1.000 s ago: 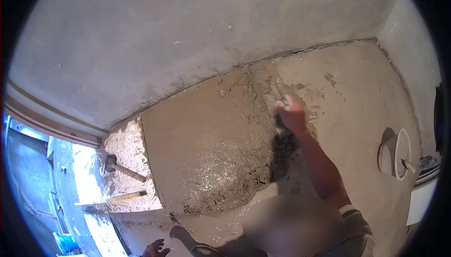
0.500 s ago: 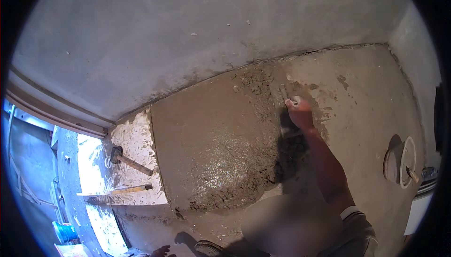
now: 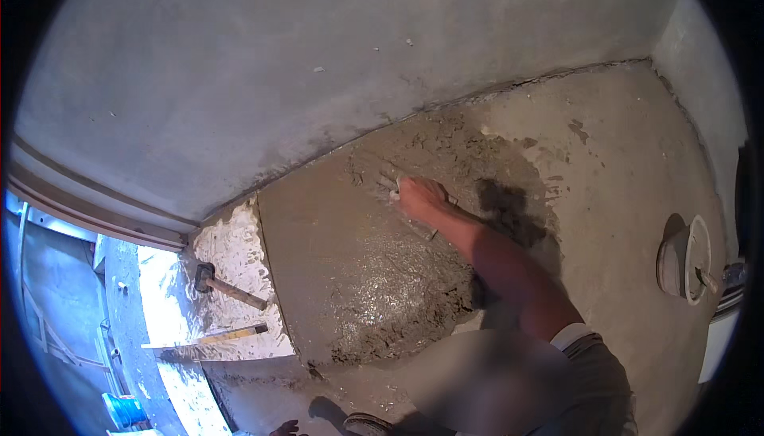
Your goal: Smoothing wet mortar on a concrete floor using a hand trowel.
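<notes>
Gripping the handle of a flat metal trowel [image 3: 429, 230], my right hand [image 3: 422, 195] is over the upper middle of a wet grey-brown mortar bed [image 3: 314, 245], with the blade on the mortar. The bed is smooth on the left and lumpy along its top right and lower edge. My left hand [image 3: 286, 428] shows only partly at the bottom edge, dark, its fingers apart and holding nothing that I can see.
A mallet [image 3: 235, 291] and a yellow-edged level [image 3: 227, 334] lie on the white-splattered strip [image 3: 245, 241] at left. Grey walls [image 3: 358, 22] border the floor. A white bucket [image 3: 676, 261] with a handled tool stands at right. A blue bucket [image 3: 122, 410] is at lower left.
My right hand and trowel have swept left across the mortar, from its right edge to its upper middle. My left hand has slipped lower, mostly out of frame.
</notes>
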Demonstrator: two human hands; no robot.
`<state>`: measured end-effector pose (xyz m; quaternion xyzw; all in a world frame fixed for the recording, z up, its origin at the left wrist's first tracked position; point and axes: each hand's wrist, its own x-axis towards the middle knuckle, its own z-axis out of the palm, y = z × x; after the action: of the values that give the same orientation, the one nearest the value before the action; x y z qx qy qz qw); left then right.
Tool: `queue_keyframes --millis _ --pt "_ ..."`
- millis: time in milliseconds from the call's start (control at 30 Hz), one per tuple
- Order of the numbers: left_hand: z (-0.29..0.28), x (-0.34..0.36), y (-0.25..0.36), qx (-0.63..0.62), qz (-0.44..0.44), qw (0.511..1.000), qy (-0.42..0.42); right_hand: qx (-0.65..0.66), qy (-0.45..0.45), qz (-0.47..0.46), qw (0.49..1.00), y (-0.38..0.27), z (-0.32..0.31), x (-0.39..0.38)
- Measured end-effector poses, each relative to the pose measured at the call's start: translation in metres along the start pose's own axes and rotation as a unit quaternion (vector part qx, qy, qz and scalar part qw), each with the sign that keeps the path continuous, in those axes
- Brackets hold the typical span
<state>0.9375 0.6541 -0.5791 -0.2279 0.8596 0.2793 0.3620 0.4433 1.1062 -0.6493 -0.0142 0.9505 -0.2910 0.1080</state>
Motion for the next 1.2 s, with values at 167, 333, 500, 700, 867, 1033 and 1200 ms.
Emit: queue_keyframes --millis 167,333,500,700,867,1033,1200 --pt "0.003 -0.002 -0.017 0.001 -0.003 1.000 0.000 -0.024 0.030 -0.003 0.999 0.061 -0.052 0.005" --pt "0.012 0.004 -0.016 -0.014 0.004 1.000 -0.011 -0.042 0.131 0.091 0.986 0.120 -0.028 0.002" --pt "0.017 -0.010 -0.032 -0.039 -0.027 0.999 -0.006 0.033 0.084 -0.039 0.995 0.060 -0.018 -0.042" --pt "-0.001 -0.016 0.018 0.040 0.011 0.999 0.014 0.085 0.168 0.056 0.981 0.053 0.037 0.006" --pt "0.014 -0.032 0.003 0.038 -0.031 0.999 0.007 0.166 0.100 0.056 0.979 -0.011 0.068 0.025" --pt "0.017 -0.041 0.003 0.056 -0.059 0.997 -0.011 0.148 -0.006 0.009 0.989 -0.088 0.098 0.021" --pt "0.011 -0.051 0.008 0.013 -0.054 0.998 0.020 0.185 -0.047 -0.054 0.980 -0.123 0.097 -0.002"
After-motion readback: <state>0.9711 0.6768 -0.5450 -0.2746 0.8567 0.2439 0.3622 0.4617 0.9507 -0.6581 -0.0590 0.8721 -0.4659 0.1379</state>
